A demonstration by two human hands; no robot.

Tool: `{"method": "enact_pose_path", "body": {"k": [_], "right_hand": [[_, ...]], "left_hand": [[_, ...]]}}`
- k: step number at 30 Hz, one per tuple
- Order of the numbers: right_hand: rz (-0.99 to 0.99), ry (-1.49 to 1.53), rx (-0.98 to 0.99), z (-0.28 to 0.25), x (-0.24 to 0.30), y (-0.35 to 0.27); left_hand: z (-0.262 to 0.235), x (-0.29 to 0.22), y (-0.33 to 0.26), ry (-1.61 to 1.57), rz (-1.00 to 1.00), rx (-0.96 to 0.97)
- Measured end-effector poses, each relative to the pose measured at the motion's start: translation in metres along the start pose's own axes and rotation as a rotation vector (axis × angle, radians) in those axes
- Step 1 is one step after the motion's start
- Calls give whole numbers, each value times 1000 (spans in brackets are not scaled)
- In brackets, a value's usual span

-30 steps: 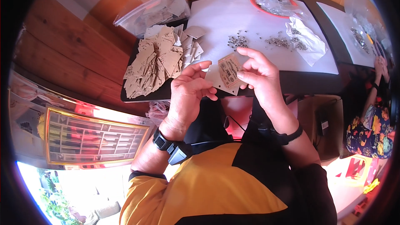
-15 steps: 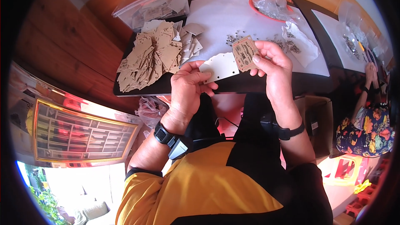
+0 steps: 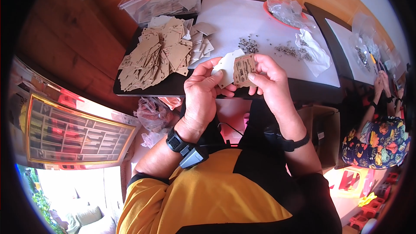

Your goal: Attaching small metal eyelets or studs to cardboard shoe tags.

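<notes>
Holding two tags at the table edge: left hand [image 3: 201, 93] pinches a white blank tag [image 3: 226, 65], right hand [image 3: 269, 80] grips a brown printed tag [image 3: 244, 69] overlapping it. Judged mid-batch: big brown tag pile [image 3: 154, 54] lies to the left, loose metal eyelets [image 3: 249, 43] scattered on the white mat [image 3: 242, 21], so plenty seems left.

brown printed card tag [image 3: 244, 69], upright, overlapping white blank tag [image 3: 226, 66], above table edge
</notes>
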State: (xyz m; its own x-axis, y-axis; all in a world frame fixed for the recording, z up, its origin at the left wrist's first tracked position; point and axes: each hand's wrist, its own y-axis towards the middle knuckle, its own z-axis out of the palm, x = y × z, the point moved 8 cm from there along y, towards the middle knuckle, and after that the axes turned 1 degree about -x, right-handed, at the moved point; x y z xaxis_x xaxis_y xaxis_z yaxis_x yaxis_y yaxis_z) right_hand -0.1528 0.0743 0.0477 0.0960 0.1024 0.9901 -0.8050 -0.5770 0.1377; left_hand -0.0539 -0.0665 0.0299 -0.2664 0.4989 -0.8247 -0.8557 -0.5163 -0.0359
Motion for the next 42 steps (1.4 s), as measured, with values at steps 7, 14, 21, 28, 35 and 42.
{"method": "enact_pose_path", "body": {"k": [7, 14, 21, 28, 35, 42], "right_hand": [[117, 523, 163, 8, -1, 3], [96, 316, 215, 44, 16, -4], [-29, 85, 194, 37, 23, -1], [-18, 118, 89, 30, 19, 0], [-49, 43, 41, 24, 12, 5], [-63, 154, 12, 18, 14, 2]], "left_hand": [[-4, 3, 4, -98, -90, 21], [18, 4, -1, -32, -6, 98], [12, 1, -2, 103, 72, 90], [6, 5, 1, -49, -12, 143], [6, -8, -3, -42, 35, 162], [5, -7, 1, 154, 51, 145]]}}
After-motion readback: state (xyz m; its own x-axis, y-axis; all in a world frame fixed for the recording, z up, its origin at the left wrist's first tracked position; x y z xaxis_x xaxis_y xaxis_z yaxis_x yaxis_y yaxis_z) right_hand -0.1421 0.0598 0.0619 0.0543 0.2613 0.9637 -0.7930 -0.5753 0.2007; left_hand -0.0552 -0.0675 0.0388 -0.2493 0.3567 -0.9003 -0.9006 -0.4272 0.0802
